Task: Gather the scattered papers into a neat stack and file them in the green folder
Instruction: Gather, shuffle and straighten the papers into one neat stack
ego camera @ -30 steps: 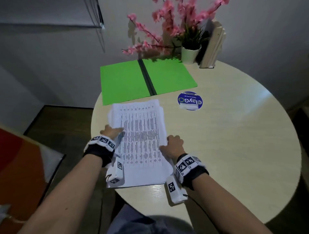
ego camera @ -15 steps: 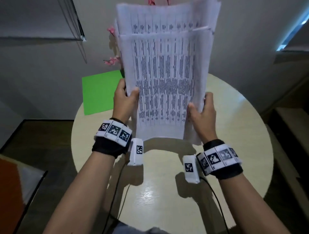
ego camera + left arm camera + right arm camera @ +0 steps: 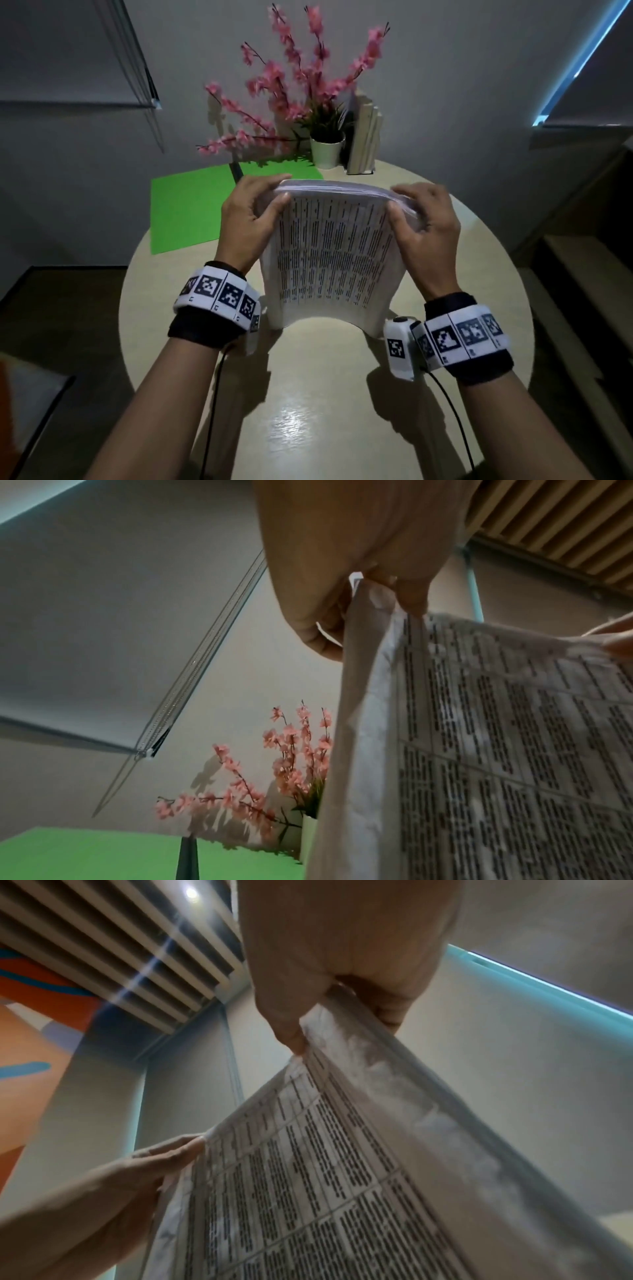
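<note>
Two hands hold the papers [image 3: 330,253] on edge upon the table [image 3: 308,411], the bottom edge resting on the tabletop and the printed face turned toward the head camera. The top corners are pinched between thumb and curled fingers: the left corner by the left hand [image 3: 248,219], the right corner by the right hand [image 3: 423,222]. The sheets are bowed, so that the middle of the bottom edge arches clear of the table while its two ends touch. The top edges are seen gathered into one thick, nearly even bundle.

From the left wrist, the thumb and fingers of the left hand [image 3: 359,561] are seen closed on the upper left corner of the papers [image 3: 496,750]. From the right wrist, the right hand [image 3: 335,961] is seen gripping the opposite corner of the papers [image 3: 342,1191], with the left hand [image 3: 103,1191] visible lower in the frame.

Behind the papers, the folder [image 3: 186,209] lies open and flat on the far left of the table, partly hidden by the left hand and the sheets. A potted plant [image 3: 325,150] with pink blossoms stands beyond it, just beside a rack [image 3: 364,137] of pale upright pieces.
</note>
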`<action>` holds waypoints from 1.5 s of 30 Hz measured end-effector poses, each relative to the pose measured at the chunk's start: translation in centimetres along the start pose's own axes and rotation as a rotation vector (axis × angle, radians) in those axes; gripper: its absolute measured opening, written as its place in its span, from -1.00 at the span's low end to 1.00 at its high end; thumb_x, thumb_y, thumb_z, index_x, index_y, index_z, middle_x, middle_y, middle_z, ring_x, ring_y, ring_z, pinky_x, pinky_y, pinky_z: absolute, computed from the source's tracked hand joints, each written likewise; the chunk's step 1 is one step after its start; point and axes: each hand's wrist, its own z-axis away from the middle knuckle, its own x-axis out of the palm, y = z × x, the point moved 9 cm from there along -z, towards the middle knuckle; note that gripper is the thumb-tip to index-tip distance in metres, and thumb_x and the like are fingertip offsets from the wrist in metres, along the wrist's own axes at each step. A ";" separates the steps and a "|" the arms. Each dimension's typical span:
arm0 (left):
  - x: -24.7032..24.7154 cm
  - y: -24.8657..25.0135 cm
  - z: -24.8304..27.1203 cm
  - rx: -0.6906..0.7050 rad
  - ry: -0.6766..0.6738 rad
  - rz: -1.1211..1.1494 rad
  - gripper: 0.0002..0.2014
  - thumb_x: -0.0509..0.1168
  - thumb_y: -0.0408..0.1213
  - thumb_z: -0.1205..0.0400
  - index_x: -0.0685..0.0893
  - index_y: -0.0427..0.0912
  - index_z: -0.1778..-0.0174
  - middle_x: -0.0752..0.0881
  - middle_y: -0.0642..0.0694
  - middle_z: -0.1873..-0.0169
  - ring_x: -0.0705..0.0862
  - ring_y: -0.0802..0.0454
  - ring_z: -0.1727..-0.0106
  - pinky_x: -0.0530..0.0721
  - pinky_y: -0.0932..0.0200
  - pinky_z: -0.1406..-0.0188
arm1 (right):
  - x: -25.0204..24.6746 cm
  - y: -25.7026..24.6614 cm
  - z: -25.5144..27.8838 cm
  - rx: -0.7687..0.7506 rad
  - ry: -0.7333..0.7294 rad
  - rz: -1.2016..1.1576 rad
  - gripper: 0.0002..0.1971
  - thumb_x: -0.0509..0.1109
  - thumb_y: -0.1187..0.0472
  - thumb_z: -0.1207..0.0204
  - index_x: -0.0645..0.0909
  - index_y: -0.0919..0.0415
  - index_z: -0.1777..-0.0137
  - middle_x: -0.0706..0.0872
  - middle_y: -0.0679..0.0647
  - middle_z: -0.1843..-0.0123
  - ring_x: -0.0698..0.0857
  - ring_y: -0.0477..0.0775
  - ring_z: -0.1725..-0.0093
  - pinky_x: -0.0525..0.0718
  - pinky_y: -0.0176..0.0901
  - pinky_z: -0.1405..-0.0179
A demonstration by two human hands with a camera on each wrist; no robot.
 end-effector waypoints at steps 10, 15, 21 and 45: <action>1.2 -0.9 2.2 -0.111 0.097 0.101 -0.39 0.31 -0.30 -0.54 0.13 0.12 -0.38 0.36 -0.34 -0.41 0.40 0.00 -0.43 0.55 0.18 -0.31 | 4.3 6.6 6.0 0.535 -0.217 -0.323 -0.54 0.41 0.35 -0.47 0.42 0.24 -0.37 0.67 -0.03 -0.08 0.66 -0.10 -0.05 0.65 0.16 -0.29; 0.2 1.3 -0.3 0.068 0.036 -0.069 -0.54 0.41 -0.23 -0.48 0.58 -0.14 -0.33 0.58 -0.28 -0.16 0.57 0.22 -0.13 0.67 0.23 -0.27 | 1.2 3.2 2.4 0.203 -0.021 -0.283 -0.26 0.49 0.31 -0.36 0.16 -0.10 -0.42 0.48 -0.11 -0.25 0.54 -0.54 -0.11 0.63 -0.46 -0.17; -0.6 2.0 0.5 0.220 0.038 -0.255 -0.63 0.41 -0.12 -0.44 0.77 -0.24 -0.09 0.58 -0.41 -0.25 0.63 -0.08 -0.06 0.61 0.17 -0.17 | 1.4 -1.9 -0.8 -0.186 -0.186 0.197 -0.56 0.32 0.00 -0.41 0.62 0.07 -0.29 0.52 0.23 -0.37 0.51 -0.32 -0.07 0.70 -0.35 -0.08; 4.7 -5.0 1.0 -0.473 -0.290 0.556 -0.41 0.58 0.13 -0.03 0.67 -0.04 0.08 0.76 -0.01 0.11 0.78 0.22 0.14 0.75 0.27 0.03 | 3.7 6.4 2.9 0.536 -0.200 -0.486 -0.75 0.50 0.41 -0.37 0.68 0.16 -0.01 0.77 -0.02 0.13 0.73 -0.14 0.17 0.71 -0.17 0.03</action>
